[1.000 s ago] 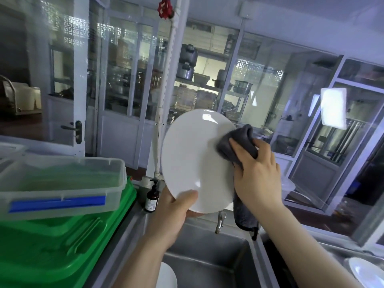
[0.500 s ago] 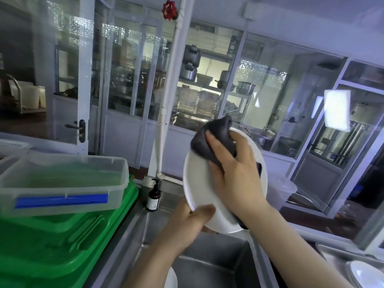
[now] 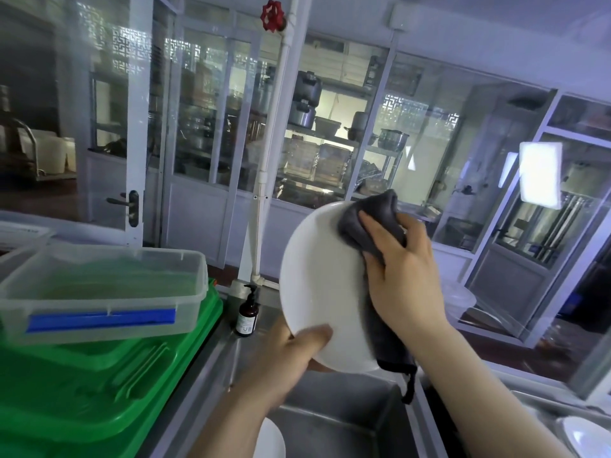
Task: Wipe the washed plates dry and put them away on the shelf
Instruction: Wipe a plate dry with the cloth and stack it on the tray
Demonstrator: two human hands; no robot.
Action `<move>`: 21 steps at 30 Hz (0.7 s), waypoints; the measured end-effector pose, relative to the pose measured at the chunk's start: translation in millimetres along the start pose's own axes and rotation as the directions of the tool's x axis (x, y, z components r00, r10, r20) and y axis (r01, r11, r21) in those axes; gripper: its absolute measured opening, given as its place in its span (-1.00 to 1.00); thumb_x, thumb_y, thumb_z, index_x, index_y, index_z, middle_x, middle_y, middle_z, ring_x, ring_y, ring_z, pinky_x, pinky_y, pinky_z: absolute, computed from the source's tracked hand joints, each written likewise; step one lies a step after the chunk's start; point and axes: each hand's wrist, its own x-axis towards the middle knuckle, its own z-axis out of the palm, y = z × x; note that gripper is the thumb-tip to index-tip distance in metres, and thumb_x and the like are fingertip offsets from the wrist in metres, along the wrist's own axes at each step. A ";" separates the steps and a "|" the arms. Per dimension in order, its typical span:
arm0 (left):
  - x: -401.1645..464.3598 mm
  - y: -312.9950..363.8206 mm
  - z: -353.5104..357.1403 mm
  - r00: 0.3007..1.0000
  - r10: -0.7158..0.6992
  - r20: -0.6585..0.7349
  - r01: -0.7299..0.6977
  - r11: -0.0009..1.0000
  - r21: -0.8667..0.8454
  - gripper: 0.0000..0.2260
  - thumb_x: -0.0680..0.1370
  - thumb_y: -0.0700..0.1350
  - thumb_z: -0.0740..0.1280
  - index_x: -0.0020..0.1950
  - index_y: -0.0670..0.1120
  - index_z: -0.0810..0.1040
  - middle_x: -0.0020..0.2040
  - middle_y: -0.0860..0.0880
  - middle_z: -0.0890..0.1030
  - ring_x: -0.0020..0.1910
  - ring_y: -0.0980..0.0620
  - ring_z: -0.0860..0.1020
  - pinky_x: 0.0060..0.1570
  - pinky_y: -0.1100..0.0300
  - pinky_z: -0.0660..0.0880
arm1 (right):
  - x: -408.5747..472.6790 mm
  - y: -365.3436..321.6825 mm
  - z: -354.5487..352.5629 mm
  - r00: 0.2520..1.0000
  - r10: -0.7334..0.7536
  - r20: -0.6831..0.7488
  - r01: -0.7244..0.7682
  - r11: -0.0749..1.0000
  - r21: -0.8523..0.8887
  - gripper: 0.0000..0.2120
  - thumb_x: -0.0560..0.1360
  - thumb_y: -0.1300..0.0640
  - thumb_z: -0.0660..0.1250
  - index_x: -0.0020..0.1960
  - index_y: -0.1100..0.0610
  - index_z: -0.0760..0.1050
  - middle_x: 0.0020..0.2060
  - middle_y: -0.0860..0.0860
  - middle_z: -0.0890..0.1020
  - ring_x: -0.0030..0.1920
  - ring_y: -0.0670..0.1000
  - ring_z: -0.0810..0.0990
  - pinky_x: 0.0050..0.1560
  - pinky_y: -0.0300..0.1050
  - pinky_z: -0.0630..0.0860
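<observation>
I hold a white plate (image 3: 319, 285) upright over the steel sink (image 3: 334, 421). My left hand (image 3: 291, 355) grips its lower rim, thumb across the front face. My right hand (image 3: 401, 272) presses a dark grey cloth (image 3: 370, 223) against the plate's upper right part; the cloth's tail hangs down behind the right rim. Another white plate (image 3: 269, 439) shows in the sink beneath my left forearm, and a further plate (image 3: 582, 436) lies at the bottom right corner.
A clear plastic box with a blue clip (image 3: 99, 292) sits on stacked green crates (image 3: 109, 388) at the left. A brown pump bottle (image 3: 248, 314) stands at the sink's back edge beside a white pipe (image 3: 264, 193). Glass partitions and shelves of pots fill the background.
The plate has turned and shifted slightly left in my left hand. My right hand with the cloth slid from the plate's upper middle to its upper right edge.
</observation>
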 end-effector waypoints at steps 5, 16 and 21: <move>-3.6 -4.5 1.1 1.000 -0.015 0.025 0.014 0.999 0.051 -0.70 0.37 -0.03 0.38 -0.01 0.35 0.60 -0.05 0.14 0.70 -0.08 0.13 0.67 -0.23 0.17 0.61 | -11.1 0.6 5.5 0.990 -0.093 0.103 0.092 0.996 0.014 -0.46 0.42 0.32 0.37 0.35 -0.02 0.49 0.32 0.18 0.43 0.19 0.32 0.43 0.14 0.19 0.39; -1.8 0.2 -21.4 0.988 0.072 0.135 -0.044 0.978 -0.202 -0.26 0.19 -0.15 0.60 0.34 -0.18 0.44 0.10 -0.16 0.67 0.11 -0.08 0.63 -0.14 0.11 0.59 | -46.0 -15.0 11.5 0.810 -0.415 0.414 0.392 0.909 0.144 -0.52 0.42 0.07 0.16 0.29 -0.21 0.50 0.32 -0.05 0.47 0.11 0.16 0.52 0.00 0.11 0.48; -1.6 0.3 -24.3 0.982 0.084 0.167 -0.003 0.899 -0.438 -0.36 0.37 0.21 0.49 0.36 -0.07 0.51 0.29 -0.17 0.57 0.25 -0.11 0.56 -0.02 -0.01 0.59 | -51.2 -12.5 12.1 0.801 -0.445 0.401 0.469 0.882 0.044 -0.48 0.40 0.17 0.29 0.27 -0.26 0.50 0.27 -0.09 0.49 0.07 0.07 0.51 -0.05 0.00 0.48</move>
